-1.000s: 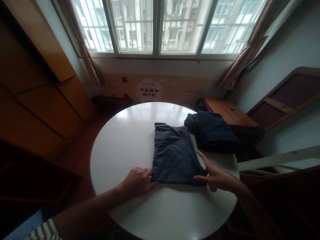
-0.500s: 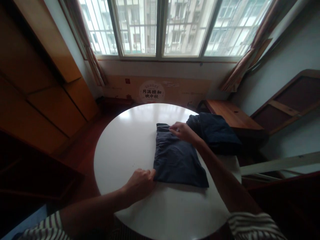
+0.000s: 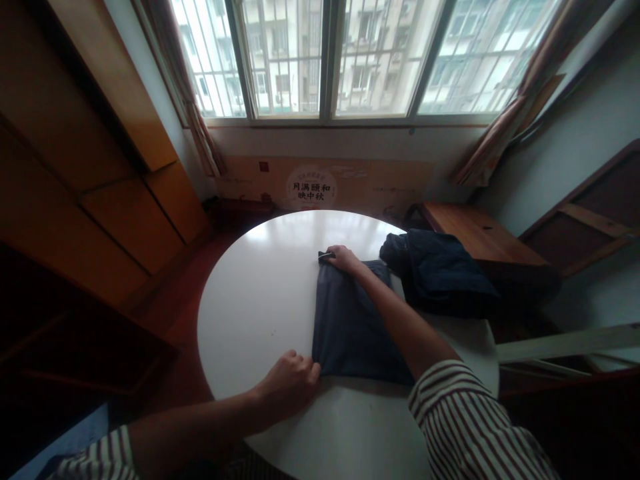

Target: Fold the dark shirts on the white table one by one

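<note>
A folded pair of dark blue-grey shorts [image 3: 345, 327] lies flat on a round white table [image 3: 250, 307]. The white drawstring shows at the far left corner of the waistband. At the near left corner, my left hand [image 3: 293, 379] is closed, pinching the hem edge. My right hand [image 3: 345, 259] has its fingers closed on the waistband's far left corner, by the drawstring. Part of the shorts' right side is covered by my right forearm.
A pile of dark folded clothes [image 3: 445, 270] sits at the table's right edge. Behind it stands a wooden bench [image 3: 470, 230]. Wooden cabinets [image 3: 135, 213] line the left, and a barred window [image 3: 325, 60] is ahead.
My right hand has slid left along the waistband to its corner. The left edge of the shorts now lies straighter and smoother. My left hand stays at the near corner.
</note>
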Available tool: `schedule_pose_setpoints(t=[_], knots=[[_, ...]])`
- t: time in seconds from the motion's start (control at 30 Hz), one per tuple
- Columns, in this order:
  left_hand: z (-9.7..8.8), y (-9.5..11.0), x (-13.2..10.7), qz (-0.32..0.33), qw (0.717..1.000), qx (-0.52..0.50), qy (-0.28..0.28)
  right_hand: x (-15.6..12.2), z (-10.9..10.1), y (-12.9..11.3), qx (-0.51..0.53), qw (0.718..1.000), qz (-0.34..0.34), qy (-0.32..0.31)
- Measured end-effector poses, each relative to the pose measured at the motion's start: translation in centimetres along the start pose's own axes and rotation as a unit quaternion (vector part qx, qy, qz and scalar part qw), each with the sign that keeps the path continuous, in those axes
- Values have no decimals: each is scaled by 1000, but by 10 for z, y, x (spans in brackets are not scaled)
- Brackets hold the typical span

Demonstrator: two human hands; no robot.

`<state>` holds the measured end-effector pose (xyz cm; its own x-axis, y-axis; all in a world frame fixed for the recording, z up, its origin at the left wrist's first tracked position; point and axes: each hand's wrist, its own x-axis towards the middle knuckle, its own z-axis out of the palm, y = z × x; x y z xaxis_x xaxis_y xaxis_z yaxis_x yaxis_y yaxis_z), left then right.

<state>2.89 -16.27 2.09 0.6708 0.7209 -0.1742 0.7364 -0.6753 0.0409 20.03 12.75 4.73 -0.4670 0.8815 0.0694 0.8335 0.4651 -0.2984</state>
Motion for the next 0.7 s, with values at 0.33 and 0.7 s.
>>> schedule_pose_setpoints(t=[0.33, 0.7], knots=[[-46, -17, 32, 90, 987, -67, 116, -34, 14, -41, -31, 991, -129, -14], [-41, -4, 33, 164, 980, -96, 64, -25, 18, -50, -4, 998, -37, -47]])
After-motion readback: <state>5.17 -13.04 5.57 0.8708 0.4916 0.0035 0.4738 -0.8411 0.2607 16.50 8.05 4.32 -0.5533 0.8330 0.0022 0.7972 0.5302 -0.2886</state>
